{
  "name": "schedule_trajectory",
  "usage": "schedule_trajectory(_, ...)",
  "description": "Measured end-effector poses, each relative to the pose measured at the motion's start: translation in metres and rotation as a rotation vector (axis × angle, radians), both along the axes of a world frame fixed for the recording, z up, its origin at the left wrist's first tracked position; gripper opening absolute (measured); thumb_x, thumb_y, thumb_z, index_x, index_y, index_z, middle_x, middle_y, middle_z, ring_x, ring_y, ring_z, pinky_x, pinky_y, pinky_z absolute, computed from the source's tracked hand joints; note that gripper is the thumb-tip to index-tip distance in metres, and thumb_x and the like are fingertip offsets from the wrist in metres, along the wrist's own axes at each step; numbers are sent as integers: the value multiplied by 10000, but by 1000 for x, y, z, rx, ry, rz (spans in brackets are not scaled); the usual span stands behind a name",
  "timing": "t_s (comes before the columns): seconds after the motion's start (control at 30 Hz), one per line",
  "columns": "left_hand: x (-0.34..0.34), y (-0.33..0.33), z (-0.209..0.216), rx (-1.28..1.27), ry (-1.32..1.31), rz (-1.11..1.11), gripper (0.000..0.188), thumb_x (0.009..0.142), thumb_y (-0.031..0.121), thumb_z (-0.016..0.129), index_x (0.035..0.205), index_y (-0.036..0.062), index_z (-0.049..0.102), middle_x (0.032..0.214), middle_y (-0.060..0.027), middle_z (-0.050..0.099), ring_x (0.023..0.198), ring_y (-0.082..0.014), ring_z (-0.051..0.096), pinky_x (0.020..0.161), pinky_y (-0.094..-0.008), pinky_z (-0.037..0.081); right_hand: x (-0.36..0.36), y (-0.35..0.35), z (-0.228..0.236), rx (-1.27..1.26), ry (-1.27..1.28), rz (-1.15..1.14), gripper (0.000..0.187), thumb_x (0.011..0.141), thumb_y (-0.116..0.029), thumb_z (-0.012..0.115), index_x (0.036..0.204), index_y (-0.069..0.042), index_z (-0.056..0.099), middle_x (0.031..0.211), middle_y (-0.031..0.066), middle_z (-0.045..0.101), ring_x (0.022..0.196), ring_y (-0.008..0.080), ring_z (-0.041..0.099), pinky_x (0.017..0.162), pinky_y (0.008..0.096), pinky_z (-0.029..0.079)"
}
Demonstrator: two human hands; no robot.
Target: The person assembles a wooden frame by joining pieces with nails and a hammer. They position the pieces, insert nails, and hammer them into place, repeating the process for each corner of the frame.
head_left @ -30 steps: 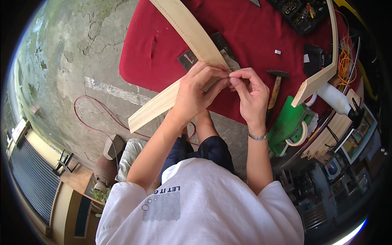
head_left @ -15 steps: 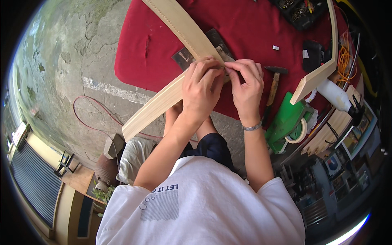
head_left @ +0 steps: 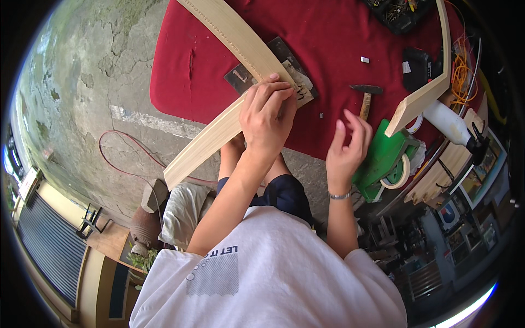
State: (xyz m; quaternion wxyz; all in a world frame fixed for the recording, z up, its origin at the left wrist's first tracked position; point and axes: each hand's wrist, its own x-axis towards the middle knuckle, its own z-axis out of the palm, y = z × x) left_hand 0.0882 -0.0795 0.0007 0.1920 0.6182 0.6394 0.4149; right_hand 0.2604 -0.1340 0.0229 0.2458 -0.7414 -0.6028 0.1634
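Note:
Two pale wooden strips meet at an angle over a dark flat plate [head_left: 281, 50] on the red cloth. The upper strip [head_left: 240, 35] is curved and has a row of small notches. The lower strip [head_left: 202, 145] juts out past the cloth's edge. My left hand [head_left: 267, 120] is closed over the joint, gripping the wood, its fingertips partly hidden. Off to the right, my right hand [head_left: 349, 145] is open, thumb and fingers apart, beside a hammer [head_left: 366, 101] with a wooden handle. The handle's lower end is hidden behind that hand.
A green tape dispenser [head_left: 377, 145] with a tape roll stands right of my right hand. Beyond it are an angled wooden piece [head_left: 421, 101], a white bottle [head_left: 448, 123] and orange cord [head_left: 464, 87]. A black tray [head_left: 402, 13] of small parts lies at the far right.
My right hand has left the wooden joint, moved right and down toward the hammer, and opened. My left hand stays on the joint. Markings at the wood's end now show.

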Motion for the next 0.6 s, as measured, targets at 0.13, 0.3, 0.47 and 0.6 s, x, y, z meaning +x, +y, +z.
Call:
schedule_trajectory(0.13,-1,-2,4,-48,17,-11,148,788,-24,834,895,34,750,978,-75,751,1072,-281,736,895,-390,582,18,-35,4,-100,-342,-19,408,1010,-167,675,1366,8,583,1263,201,586,1165,378,577,1017,497,454)
schedule_trajectory(0.3,-2,0,7,-57,16,-25,147,789,-28,832,893,33,748,979,-80,751,1081,-283,736,897,-391,583,36,-50,2,-345,-235,-150,379,1023,-154,638,1331,40,534,1241,252,578,1141,438,582,989,519,467)
schedule_trajectory(0.47,-3,-1,0,-17,14,-28,169,773,-24,830,890,51,734,980,-58,740,1086,-263,730,879,-375,584,28,-41,19,-272,-26,-204,335,1045,-139,615,1301,46,505,1106,278,655,976,439,669,866,487,517)
schedule_trajectory(0.6,-2,-2,-2,6,17,-10,177,765,-19,832,884,58,726,975,-46,736,1086,-253,729,869,-368,585,21,-35,40,-305,188,-208,252,1048,-167,658,1189,26,580,958,211,726,858,361,739,754,409,541)
